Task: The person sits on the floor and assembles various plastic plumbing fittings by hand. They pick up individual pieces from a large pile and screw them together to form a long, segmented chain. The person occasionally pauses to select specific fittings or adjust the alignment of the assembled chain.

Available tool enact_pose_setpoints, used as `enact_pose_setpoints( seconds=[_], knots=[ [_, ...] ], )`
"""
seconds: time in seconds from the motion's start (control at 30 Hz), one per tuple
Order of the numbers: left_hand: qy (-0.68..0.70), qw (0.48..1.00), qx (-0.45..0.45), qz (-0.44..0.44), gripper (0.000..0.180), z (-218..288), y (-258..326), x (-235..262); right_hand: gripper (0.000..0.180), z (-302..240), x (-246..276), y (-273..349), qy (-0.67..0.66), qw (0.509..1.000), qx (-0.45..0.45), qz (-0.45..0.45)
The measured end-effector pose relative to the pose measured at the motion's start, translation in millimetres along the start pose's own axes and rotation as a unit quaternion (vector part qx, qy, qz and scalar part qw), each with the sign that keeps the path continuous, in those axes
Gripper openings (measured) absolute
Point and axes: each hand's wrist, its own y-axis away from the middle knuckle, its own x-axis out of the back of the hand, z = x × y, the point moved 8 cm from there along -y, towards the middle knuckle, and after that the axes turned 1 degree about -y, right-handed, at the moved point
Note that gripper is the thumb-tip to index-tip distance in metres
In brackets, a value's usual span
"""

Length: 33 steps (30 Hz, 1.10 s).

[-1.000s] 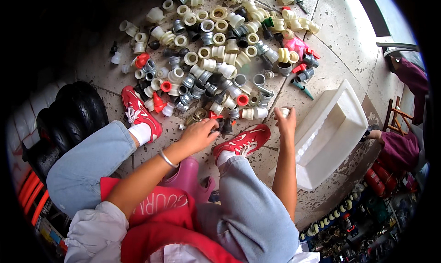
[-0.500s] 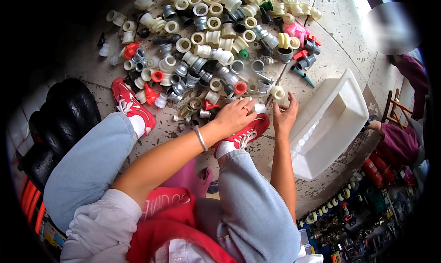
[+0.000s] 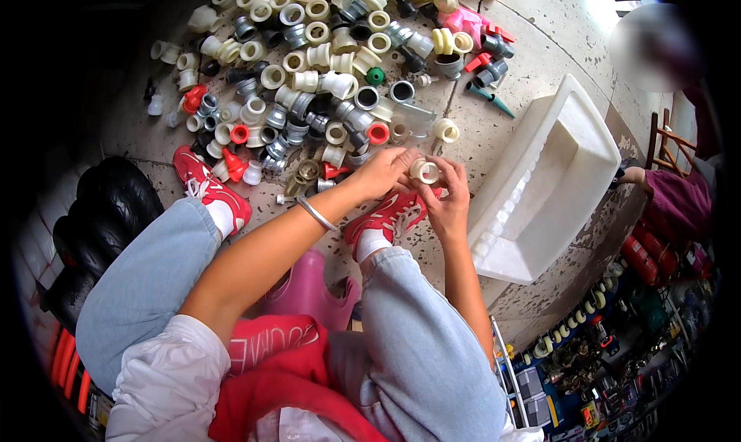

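Note:
A cream plastic pipe fitting (image 3: 424, 170) is held between my two hands, above my red right shoe, its round opening turned upward. My right hand (image 3: 451, 199) grips it from the right, thumb and fingers closed around its side. From the left, my left hand (image 3: 383, 172) has its fingers bent against the fitting; their tips are partly hidden. Just beyond my hands, a loose cream fitting (image 3: 446, 130) lies on the floor beside a clear plastic piece (image 3: 417, 120). The large pile of cream, grey and black fittings (image 3: 318, 55) spreads past my feet, with red pieces among them.
A white plastic bin (image 3: 552, 218) stands to the right of my hands. Near it lie a teal tapered piece (image 3: 490, 99) and grey valves with red handles (image 3: 491, 73). Black tyre-like items (image 3: 116, 203) stand at left. Another person's maroon-clothed leg (image 3: 679, 199) is at far right.
My right hand has moved left and closed on the cream fitting, beside my left hand. The view has shifted, so the pile sits higher and further left.

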Motion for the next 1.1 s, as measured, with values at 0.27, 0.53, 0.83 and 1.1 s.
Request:
enact_pose_setpoints(
  seconds=[0.27,0.53,0.83,1.1],
  knots=[
    [-0.267,0.954,-0.092,0.102,0.030,15,14,11,0.045,89,37,-21,0.073,0.965,-0.153,0.200],
    [-0.283,0.948,-0.087,0.117,0.028,9,25,25,0.055,30,24,-45,0.287,0.942,0.022,0.173],
    [-0.311,0.934,-0.114,0.135,0.023,8,34,19,0.044,73,41,-59,0.264,0.950,0.026,0.161],
    [-0.355,0.889,-0.189,0.219,0.017,2,69,38,0.042,-8,-10,-61,0.254,0.940,0.210,0.086]
  ],
)
